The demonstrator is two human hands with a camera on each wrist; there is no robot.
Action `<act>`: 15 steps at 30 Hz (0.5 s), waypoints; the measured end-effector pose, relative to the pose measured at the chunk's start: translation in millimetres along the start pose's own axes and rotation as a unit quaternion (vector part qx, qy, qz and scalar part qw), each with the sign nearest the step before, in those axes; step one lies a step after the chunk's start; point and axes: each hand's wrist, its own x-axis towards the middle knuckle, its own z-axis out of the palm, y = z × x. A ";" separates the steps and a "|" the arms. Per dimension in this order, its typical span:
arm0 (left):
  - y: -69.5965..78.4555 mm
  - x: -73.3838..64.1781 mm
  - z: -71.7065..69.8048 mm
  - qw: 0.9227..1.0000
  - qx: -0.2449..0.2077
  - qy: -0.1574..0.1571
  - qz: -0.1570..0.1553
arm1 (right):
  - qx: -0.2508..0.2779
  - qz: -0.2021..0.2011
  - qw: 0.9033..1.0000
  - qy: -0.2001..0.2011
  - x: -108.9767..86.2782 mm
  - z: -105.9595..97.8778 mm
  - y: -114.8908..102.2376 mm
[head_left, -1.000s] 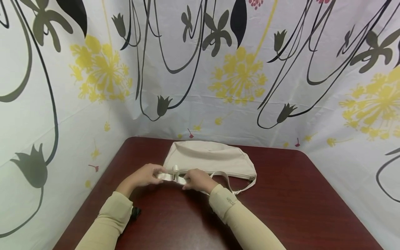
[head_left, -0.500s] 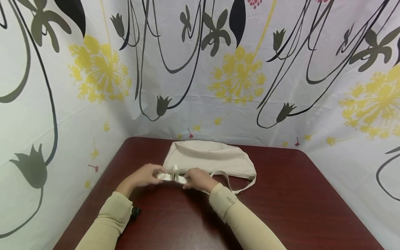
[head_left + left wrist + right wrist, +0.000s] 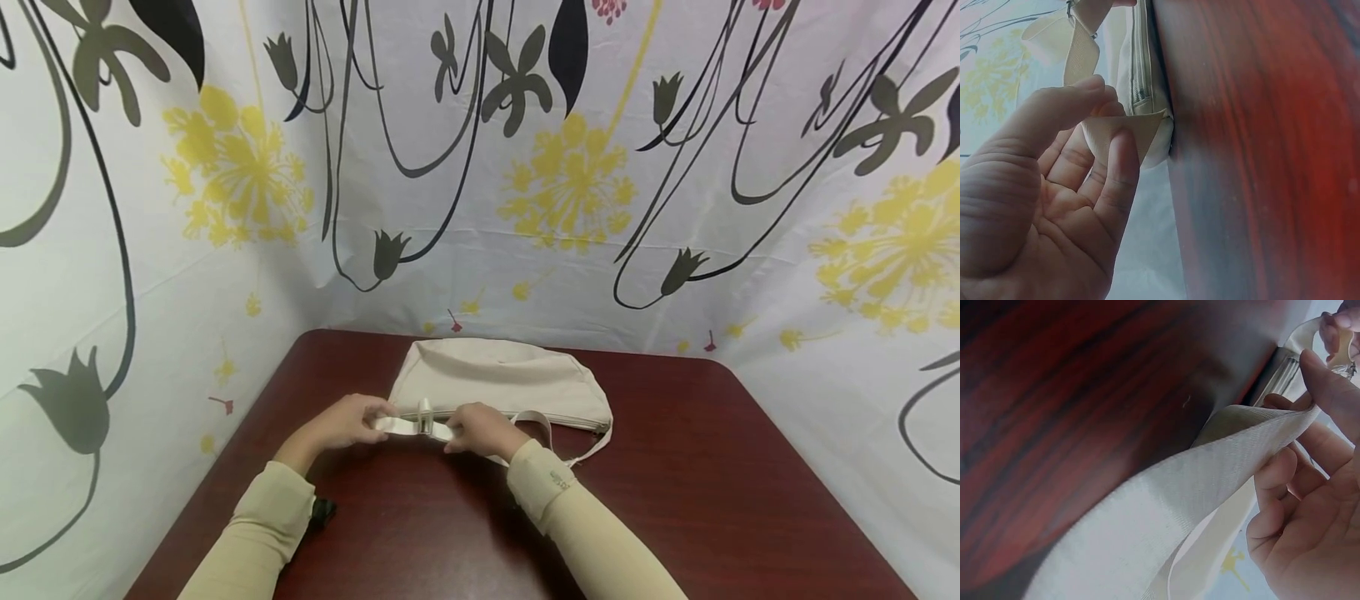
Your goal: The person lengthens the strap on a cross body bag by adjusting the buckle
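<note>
A cream shoulder bag point(image 3: 495, 375) lies flat on the table, its zipper edge facing me. My left hand point(image 3: 348, 422) pinches the bag's webbing strap point(image 3: 1080, 59) between thumb and fingers, near the bag's left end. On the other side of a metal slide buckle point(image 3: 426, 423), my right hand point(image 3: 483, 431) pinches the same strap. The stretch between the hands runs nearly straight, with a small loop standing up at the buckle. In the right wrist view, the rest of the strap point(image 3: 1141, 506) trails in a wide, twisted band from the right hand point(image 3: 1316, 531).
The dark red wooden table point(image 3: 675, 483) has rounded far corners. Around it hang white fabric sheets point(image 3: 465, 192) printed with flowers. A small black object point(image 3: 322, 512) shows beside the left sleeve. The strap's slack point(image 3: 592, 450) curves around the bag's right end.
The buckle and right hand have shifted very slightly to the right relative to the left hand. Both hands keep their pinch on the strap, and the bag stays in place.
</note>
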 end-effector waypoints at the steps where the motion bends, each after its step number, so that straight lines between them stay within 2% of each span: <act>1: 0.3 -0.1 -0.2 1.000 0.002 0.000 0.001 | 0.001 0.000 1.000 0.000 -0.2 0.1 0.5; 15: -0.1 0.0 1.2 1.000 0.010 0.001 0.003 | 0.012 -0.003 1.000 0.002 -1.0 1.1 1.7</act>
